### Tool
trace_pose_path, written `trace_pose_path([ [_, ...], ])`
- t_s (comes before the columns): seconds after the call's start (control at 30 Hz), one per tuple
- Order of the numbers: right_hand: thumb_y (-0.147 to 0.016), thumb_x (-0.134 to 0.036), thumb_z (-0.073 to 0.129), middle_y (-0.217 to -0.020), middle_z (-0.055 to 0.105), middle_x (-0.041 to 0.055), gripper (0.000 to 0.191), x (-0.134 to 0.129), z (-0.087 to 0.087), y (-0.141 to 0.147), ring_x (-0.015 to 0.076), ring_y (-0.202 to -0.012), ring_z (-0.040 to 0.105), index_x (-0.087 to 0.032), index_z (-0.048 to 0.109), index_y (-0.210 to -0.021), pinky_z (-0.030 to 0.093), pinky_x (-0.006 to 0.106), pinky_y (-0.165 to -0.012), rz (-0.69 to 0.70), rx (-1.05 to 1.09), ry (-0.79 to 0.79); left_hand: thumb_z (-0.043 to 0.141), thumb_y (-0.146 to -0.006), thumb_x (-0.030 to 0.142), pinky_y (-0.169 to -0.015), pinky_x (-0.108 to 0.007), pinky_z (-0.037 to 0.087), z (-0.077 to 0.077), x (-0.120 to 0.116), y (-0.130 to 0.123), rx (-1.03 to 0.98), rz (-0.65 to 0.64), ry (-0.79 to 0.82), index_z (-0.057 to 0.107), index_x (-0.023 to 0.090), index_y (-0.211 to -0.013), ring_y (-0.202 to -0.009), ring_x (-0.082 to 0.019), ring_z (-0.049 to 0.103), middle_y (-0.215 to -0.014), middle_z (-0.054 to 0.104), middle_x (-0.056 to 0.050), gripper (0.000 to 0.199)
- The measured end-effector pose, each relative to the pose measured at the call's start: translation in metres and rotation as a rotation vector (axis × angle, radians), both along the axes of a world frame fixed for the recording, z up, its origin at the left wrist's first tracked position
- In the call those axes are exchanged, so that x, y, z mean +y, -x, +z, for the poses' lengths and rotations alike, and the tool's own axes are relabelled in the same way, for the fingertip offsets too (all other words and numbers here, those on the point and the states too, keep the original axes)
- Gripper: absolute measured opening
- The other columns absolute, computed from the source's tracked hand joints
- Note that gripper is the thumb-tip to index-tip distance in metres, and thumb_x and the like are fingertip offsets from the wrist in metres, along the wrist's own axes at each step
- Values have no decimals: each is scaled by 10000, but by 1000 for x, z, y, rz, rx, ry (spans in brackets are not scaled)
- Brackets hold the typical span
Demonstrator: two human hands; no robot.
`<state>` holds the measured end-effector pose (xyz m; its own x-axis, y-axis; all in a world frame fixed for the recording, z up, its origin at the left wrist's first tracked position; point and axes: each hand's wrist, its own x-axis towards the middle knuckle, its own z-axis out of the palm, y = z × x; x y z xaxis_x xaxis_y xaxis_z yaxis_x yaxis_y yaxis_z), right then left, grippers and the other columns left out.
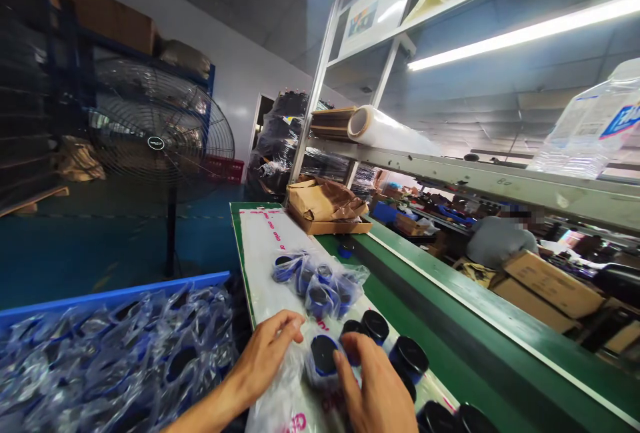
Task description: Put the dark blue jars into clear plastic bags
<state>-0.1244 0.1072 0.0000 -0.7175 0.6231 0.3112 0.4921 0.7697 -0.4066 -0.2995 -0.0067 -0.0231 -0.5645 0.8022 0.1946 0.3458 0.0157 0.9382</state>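
Observation:
A round black-topped part with a blue side (324, 356), wrapped in clear plastic, sits between my hands on the bench. My right hand (377, 383) reaches over from the right, its thumb against the part's edge; what its other fingers touch is partly hidden. To the left, my left hand (273, 346) is loosely curved above clear plastic film, and nothing shows in its fingers. Several unwrapped black-and-blue parts (409, 357) stand to the right. Farther up the bench lies a cluster of bagged parts (320, 286).
A blue bin (115, 296) at the left is full of bagged parts. Beyond the bench run a green conveyor belt (425, 306) and a cardboard tray (335, 226) of brown paper. A large fan (157, 143) stands at the left; a person (500, 239) sits farther off.

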Motion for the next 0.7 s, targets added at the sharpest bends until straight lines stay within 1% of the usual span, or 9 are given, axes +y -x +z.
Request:
trace_pose_path([
  [0.07,-1013,-335,430,-1295,672,152,343,0,6,5,304,-1171,660,-191,570,-1291,527,403,-883,-64,-86,0,510,-944,546,-933,-337,448,-3,-7,2,-19,-87,44,677,216,-1134,-1036,-265,642,-1059,715,-40,416],
  [0.1,-999,-312,455,-1262,692,168,336,0,10,9,332,-1152,672,-176,590,-1275,528,428,-865,-82,-147,9,625,-882,521,-956,-344,447,-3,-9,2,4,-134,73,658,222,-1200,-1062,-271,634,-1114,698,-40,438],
  [0.17,-963,-253,502,-1106,756,164,271,4,18,17,362,-1046,717,-169,658,-1169,527,441,-806,-97,-230,36,850,-686,420,-985,-349,448,-5,-10,-1,113,-186,124,636,226,-1262,-1101,-288,619,-1194,660,-48,644],
  [0.23,-925,-201,541,-968,790,111,195,9,24,23,327,-948,747,-199,707,-1026,516,385,-751,-83,-232,60,960,-523,331,-997,-354,453,-5,-6,-6,225,-184,158,628,220,-1278,-1126,-302,616,-1242,635,-61,832],
  [0.27,-910,-179,552,-942,796,80,180,12,26,26,293,-926,753,-218,714,-977,506,345,-728,-73,-226,69,977,-492,318,-998,-358,457,-5,-2,-10,256,-172,171,620,220,-1288,-1134,-306,617,-1265,627,-68,877],
  [0.37,-914,-128,518,-891,791,25,212,17,31,28,228,-868,749,-241,688,-860,466,289,-699,-51,-224,51,948,-533,276,-1003,-356,459,-5,10,-18,259,-108,176,607,233,-1280,-1148,-301,624,-1285,639,-63,822],
  [0.53,-1009,-149,359,-937,774,79,264,21,32,24,291,-932,737,-219,614,-1020,436,344,-732,-100,-271,-36,820,-652,216,-932,-303,467,-3,27,-24,188,-27,113,642,288,-1143,-1063,-258,660,-1148,719,-1,527],
  [0.63,-1035,-235,322,-921,776,54,267,32,33,22,292,-903,738,-247,589,-1042,437,356,-725,-133,-281,-3,758,-685,164,-895,-291,463,-2,35,-22,197,-30,30,642,268,-1043,-1002,-228,663,-1067,715,14,390],
  [0.7,-1029,-288,344,-951,776,23,251,46,39,23,263,-912,732,-271,595,-1042,454,347,-753,-134,-226,46,756,-661,111,-885,-279,466,-4,42,-18,201,-19,-34,628,251,-999,-994,-211,657,-1065,696,16,387],
])
